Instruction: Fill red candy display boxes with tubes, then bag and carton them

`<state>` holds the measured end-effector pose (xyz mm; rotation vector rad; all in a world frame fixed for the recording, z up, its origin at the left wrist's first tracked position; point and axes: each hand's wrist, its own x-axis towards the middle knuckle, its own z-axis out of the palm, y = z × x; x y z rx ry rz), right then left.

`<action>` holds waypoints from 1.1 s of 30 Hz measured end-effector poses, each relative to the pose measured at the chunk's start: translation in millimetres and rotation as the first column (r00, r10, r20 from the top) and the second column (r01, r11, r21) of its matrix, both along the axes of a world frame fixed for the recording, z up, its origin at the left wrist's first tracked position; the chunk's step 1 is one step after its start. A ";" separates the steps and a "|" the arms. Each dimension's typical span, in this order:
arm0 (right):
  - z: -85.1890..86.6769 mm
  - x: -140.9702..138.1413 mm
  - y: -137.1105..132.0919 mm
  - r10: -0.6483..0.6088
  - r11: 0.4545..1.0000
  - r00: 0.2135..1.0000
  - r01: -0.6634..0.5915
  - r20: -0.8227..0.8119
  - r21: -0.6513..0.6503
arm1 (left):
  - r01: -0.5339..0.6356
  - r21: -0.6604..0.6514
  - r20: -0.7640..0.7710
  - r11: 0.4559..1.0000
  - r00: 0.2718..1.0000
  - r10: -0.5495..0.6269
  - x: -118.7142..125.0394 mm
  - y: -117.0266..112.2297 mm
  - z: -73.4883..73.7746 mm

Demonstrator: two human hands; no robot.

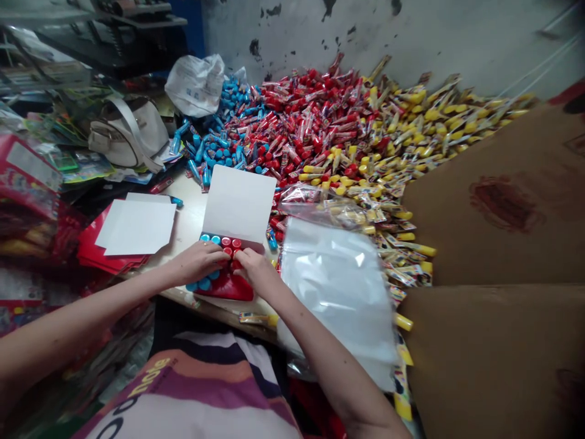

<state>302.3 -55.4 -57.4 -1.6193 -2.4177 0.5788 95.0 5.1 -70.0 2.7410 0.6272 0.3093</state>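
Left grip [198, 262] and right grip [256, 271] are spread flat on light, slippery capped plastic tubes [226, 242] in a red card [223, 288]; easiest grabbed by the caps.

The left hand [198, 262] and right hand [256, 271] touch red and blue caps [219, 244]. A big pile of tubes [311, 122] lies behind them.

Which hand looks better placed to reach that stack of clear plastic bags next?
Probably the right hand: it sits at the red caps, right beside the clear plastic bags. The left hand is farther off, with the right arm nearer the stack.
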 end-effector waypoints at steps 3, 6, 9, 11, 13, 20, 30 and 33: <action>1.3 -6.2 -0.1 0.004 1.000 1.000 -0.004 0.023 0.002 | 0.029 -0.031 0.050 0.999 0.998 -0.027 1.2 3.2 0.4; -7.9 -12.5 -4.6 0.012 0.999 0.997 -0.015 0.079 0.036 | 0.058 -0.072 0.054 0.996 0.997 -0.055 0.2 6.5 2.6; -21.8 -14.7 -9.2 -0.008 0.995 0.999 0.004 0.043 0.096 | 0.067 -0.113 0.071 0.991 0.996 -0.059 -0.8 7.3 4.8; -28.9 -11.8 -11.9 -0.043 0.992 0.996 0.052 -0.073 0.119 | 0.060 -0.114 0.058 0.992 0.997 -0.054 -0.3 5.7 5.6; -32.3 -4.6 -16.0 -0.113 0.982 0.963 0.146 -0.245 0.122 | 0.043 -0.083 0.007 0.996 0.999 -0.043 0.9 3.0 6.0; -32.7 42.0 -52.7 -0.504 0.793 0.662 0.609 -0.555 0.006 | -0.020 0.078 -0.110 0.997 0.994 0.029 5.2 -1.3 5.6; -52.1 76.9 -99.7 -0.652 0.643 0.625 0.756 -0.430 0.122 | 0.059 0.148 -0.212 0.987 0.977 -0.027 14.3 -5.6 12.7; -59.1 64.9 -91.8 -0.651 0.660 0.677 0.728 -0.344 0.184 | 0.059 0.127 -0.251 0.990 0.968 -0.026 16.4 -5.3 12.3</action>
